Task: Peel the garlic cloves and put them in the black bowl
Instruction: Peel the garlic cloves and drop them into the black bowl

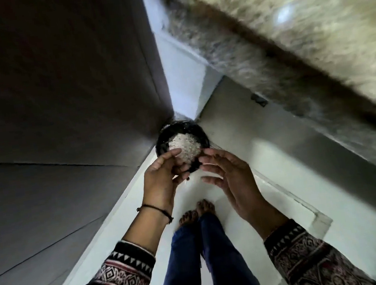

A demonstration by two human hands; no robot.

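A round black bowl [165, 143] hangs over the floor corner in front of me, filled with a pale, flaky heap that looks like garlic skins or cloves [186, 148]; blur hides which. My left hand [163, 181] grips the bowl's near edge, thumb over the rim and fingers curled beneath. My right hand [230, 179] is beside the bowl with its fingers spread. Its fingertips are close to the rim and it holds nothing.
I stand on a white floor [267, 155], my bare feet [197, 212] right below the hands. A dark panelled wall or door [58, 111] fills the left. A speckled stone counter [299, 32] juts over the right, blurred.
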